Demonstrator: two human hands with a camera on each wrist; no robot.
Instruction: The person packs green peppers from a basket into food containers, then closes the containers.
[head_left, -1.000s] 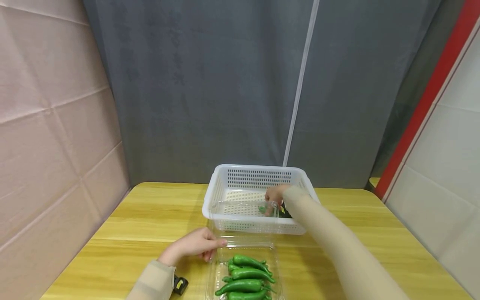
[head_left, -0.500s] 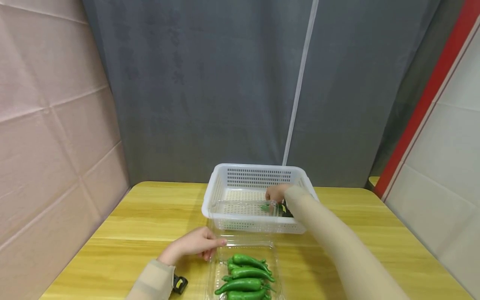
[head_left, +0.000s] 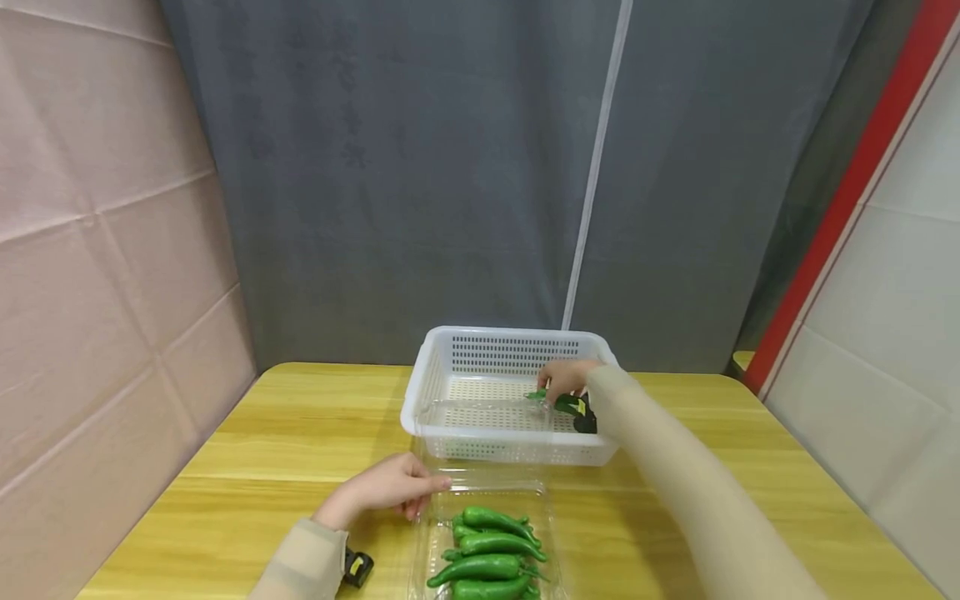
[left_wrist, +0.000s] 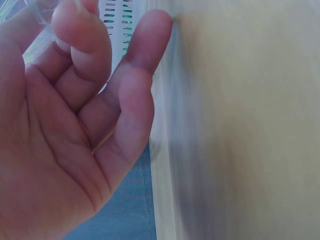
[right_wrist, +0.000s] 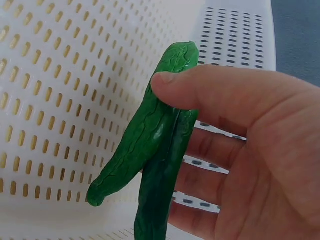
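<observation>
In the head view, my right hand point(head_left: 566, 377) is inside the white perforated basket point(head_left: 423, 383). The right wrist view shows it gripping two long, wrinkled green vegetables point(right_wrist: 137, 137) side by side, thumb across their upper part. Blunt ends stick out beyond the fingers, and no stems show. My left hand point(head_left: 393, 485) pinches the left edge of a clear plastic clamshell box point(head_left: 555, 542), near its hinge. Several smooth green chili peppers point(head_left: 487, 569) lie in the box's tray, and its lid stands raised against the front of the basket.
A wooden table point(head_left: 300, 442) carries the box and basket. Behind it hangs a grey curtain point(head_left: 412, 183), with a pale sheet point(head_left: 97, 292) on the left and a white panel point(head_left: 892, 358) on the right. Dark straps with black camera mounts point(head_left: 357, 568) sit at the wrists.
My right hand has lifted slightly and shifted right within the basket, bringing the green vegetables with it. The left hand and the peppers in the box keep their places.
</observation>
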